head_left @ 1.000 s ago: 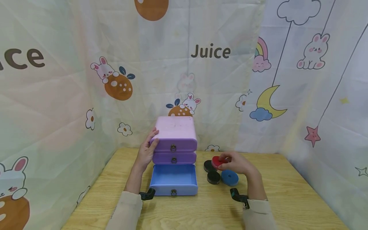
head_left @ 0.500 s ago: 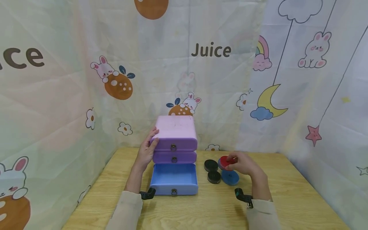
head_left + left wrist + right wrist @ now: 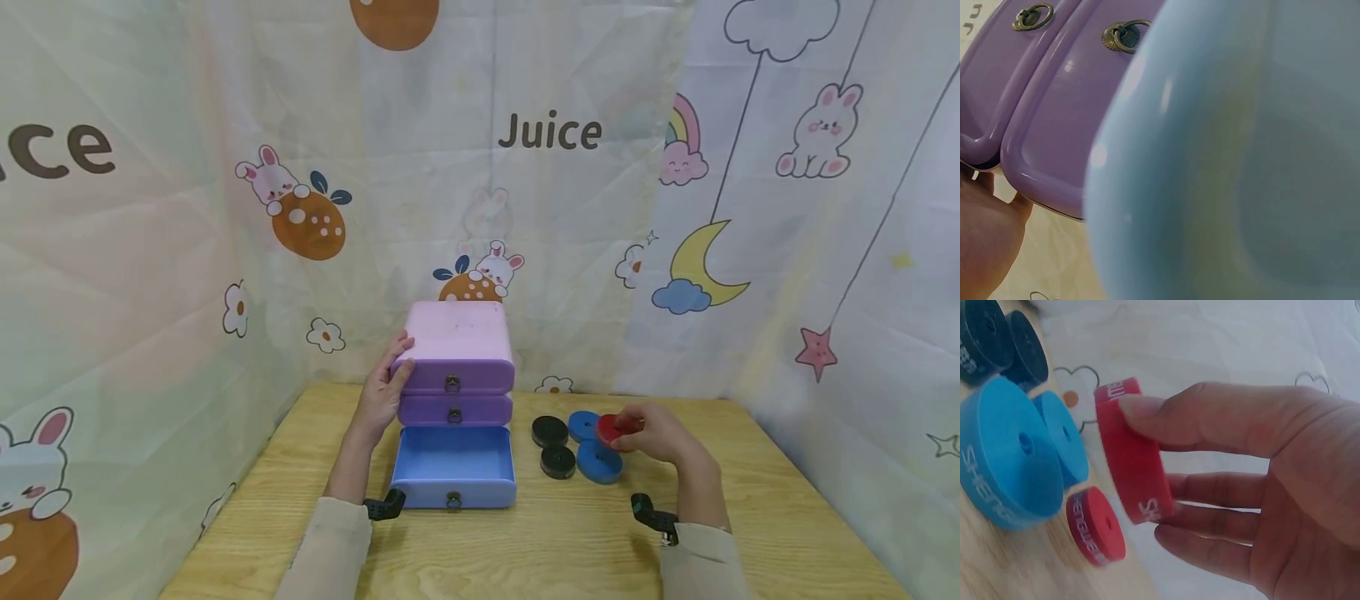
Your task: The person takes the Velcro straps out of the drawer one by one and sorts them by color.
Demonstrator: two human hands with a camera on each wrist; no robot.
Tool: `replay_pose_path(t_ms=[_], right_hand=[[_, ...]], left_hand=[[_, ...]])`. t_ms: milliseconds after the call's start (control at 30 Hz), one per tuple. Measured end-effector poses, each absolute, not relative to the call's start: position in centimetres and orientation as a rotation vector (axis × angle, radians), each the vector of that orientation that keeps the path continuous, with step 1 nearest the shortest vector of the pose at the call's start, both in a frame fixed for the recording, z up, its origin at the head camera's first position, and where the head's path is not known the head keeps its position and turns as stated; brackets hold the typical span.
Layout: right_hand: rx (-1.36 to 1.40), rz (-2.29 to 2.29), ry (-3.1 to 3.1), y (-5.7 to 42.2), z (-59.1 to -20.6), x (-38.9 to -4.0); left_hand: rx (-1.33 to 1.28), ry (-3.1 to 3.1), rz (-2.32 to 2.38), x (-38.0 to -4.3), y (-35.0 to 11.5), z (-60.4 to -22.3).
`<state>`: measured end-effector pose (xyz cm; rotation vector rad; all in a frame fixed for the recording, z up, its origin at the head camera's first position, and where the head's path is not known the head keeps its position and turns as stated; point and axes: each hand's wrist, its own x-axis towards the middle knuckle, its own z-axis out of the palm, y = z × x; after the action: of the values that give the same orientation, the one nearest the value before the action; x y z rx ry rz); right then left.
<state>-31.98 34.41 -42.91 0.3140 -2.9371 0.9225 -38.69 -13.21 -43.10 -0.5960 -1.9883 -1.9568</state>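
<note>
My right hand (image 3: 658, 432) pinches a red roll of tape (image 3: 1132, 456) between thumb and fingers, held tilted with white lettering on its rim. A second, smaller-looking red roll (image 3: 1099, 526) lies on the table in the right wrist view. Beside it are two blue rolls (image 3: 599, 462) and two black rolls (image 3: 558, 461). My left hand (image 3: 380, 400) rests against the left side of a small drawer cabinet (image 3: 456, 333), thumb at its front corner and fingertips at its top edge. Its bottom blue drawer (image 3: 453, 454) is pulled out, with nothing visible inside.
Above the blue drawer, two purple drawers (image 3: 455, 410) with ring pulls are pushed in. The wooden table (image 3: 525, 550) meets printed cloth walls (image 3: 570, 250) at the back and sides. A wrist camera (image 3: 655, 517) sticks out near my right wrist.
My right hand has carried the red roll to the right, away from the black rolls and past the rear blue one, which is now uncovered. My left hand and the cabinet stay put.
</note>
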Motion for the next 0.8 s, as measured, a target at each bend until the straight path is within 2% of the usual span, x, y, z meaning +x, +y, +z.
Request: replay_pose_path(t_ms=[400,800], right_hand=[[0.171,1.005,-2.980,37.3,-44.6,-31.7],[0.106,1.020,-3.015,38.1,-45.7,-31.8]], left_hand=[[-0.596,-1.986,-1.949,-38.6,-13.2,-43.3],[-0.593,-1.990,-1.943,-38.6,-13.2,-43.2]])
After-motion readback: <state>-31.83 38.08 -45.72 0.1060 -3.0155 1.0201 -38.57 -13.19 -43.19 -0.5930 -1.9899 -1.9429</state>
